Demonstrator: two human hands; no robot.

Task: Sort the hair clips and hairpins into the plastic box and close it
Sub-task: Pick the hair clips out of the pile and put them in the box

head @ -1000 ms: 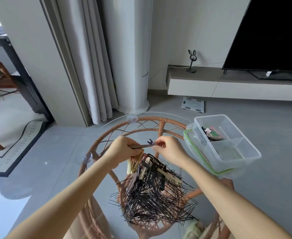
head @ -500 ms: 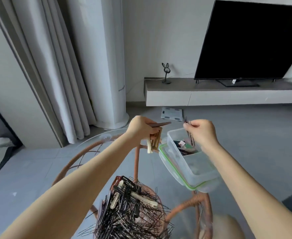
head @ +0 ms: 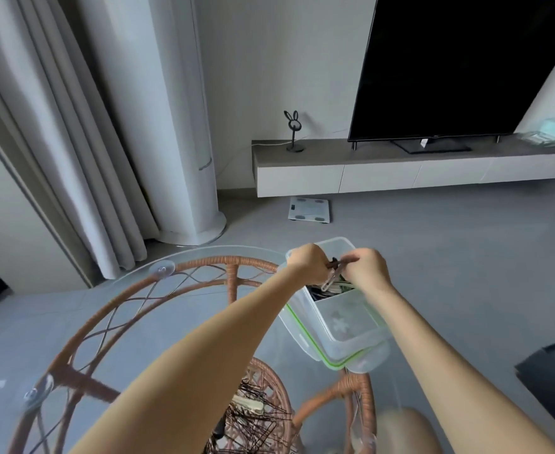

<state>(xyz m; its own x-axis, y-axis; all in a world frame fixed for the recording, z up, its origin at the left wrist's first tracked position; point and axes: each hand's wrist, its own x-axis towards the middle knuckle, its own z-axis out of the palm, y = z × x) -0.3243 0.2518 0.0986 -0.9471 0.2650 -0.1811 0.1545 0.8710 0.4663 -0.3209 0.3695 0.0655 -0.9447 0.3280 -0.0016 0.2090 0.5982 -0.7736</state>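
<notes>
A clear plastic box (head: 344, 326) with two compartments stands on its green-edged lid (head: 331, 363) at the right side of a round glass table. Its far compartment holds dark hair clips (head: 326, 290); the near one looks bare. Both hands meet over the far compartment. My left hand (head: 307, 262) grips a bunch of hair clips (head: 330, 278), one pale clip hanging down from it. My right hand (head: 366, 268) pinches a dark clip at that bunch. A pile of black hairpins and clips (head: 256, 417) lies on the table near me, partly hidden by my left arm.
The glass tabletop (head: 158, 322) sits on a rattan frame (head: 132, 290) with suction cups. Beyond are a white curtain (head: 83, 158), a white tower unit (head: 168, 126), a floor scale (head: 308, 209), a low TV cabinet (head: 400, 172) with a TV and a rabbit-shaped stand.
Both hands have come together over the box's far compartment; half a second ago they were apart. The view has swung up and right, so the hairpin pile now lies low in the frame.
</notes>
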